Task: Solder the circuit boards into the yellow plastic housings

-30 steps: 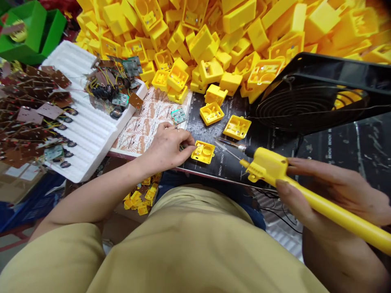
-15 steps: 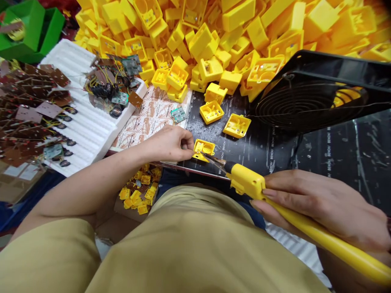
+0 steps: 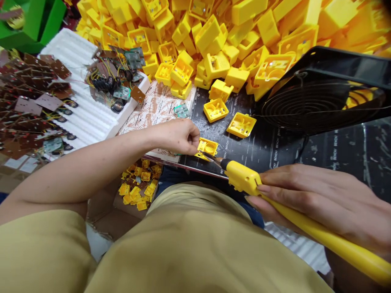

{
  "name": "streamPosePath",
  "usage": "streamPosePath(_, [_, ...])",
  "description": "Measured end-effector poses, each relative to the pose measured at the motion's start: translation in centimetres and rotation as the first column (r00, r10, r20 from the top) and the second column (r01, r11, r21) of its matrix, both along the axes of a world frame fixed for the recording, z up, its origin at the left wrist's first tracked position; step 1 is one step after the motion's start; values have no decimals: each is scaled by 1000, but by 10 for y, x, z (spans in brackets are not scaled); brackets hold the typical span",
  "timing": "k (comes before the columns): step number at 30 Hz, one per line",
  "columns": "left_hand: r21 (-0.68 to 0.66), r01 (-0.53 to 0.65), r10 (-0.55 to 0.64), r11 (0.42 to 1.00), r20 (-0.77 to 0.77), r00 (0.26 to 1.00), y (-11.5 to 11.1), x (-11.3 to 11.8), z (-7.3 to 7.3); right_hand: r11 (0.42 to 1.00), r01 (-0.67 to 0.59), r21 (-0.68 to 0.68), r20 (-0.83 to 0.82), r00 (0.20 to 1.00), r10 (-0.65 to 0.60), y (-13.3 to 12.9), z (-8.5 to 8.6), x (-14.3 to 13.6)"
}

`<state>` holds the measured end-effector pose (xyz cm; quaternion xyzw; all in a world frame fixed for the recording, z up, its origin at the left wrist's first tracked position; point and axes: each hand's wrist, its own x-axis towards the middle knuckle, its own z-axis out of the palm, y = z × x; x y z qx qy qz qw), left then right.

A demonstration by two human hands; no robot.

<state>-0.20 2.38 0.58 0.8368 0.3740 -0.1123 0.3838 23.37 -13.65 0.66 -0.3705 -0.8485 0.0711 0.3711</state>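
My right hand (image 3: 317,199) is wrapped round a yellow-handled tool (image 3: 244,177) with a thin metal tip, like a soldering iron. Its tip reaches into a small open yellow case (image 3: 208,147) near the table's front edge. At the case's left side is my left hand (image 3: 181,136), its fingers pinched together; what they hold is too small to make out. Two more open yellow cases, one nearer (image 3: 215,110) and one to the right (image 3: 241,125), lie behind. A small green circuit board (image 3: 181,110) rests behind my left hand.
Yellow cases (image 3: 210,36) are heaped along the back. A black fan (image 3: 317,93) stands at the right. White foam (image 3: 91,118) at the left carries wired boards and small speakers. Below the table edge, a cardboard box (image 3: 114,217) holds more yellow pieces.
The camera view has shifted slightly, moving the table items a little to the right in the picture. Both hands keep nearly the same pose at the small case.
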Motion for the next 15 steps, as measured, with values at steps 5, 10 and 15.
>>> streamPosePath(5, [-30, 0, -2, 1000, -64, 998, 2, 5, 5, 997, 65, -47, 42, 997, -63, -5, -4, 20])
streamPosePath(10, [3, 24, -24, 1000, -74, 997, 3, 4, 4, 992, 111, -62, 77, 991, -106, -1, -3, 17])
streamPosePath(15, [41, 82, -80, 996, -54, 995, 2, 4, 5, 965, 209, -159, -23, 976, -215, -7, -11, 11])
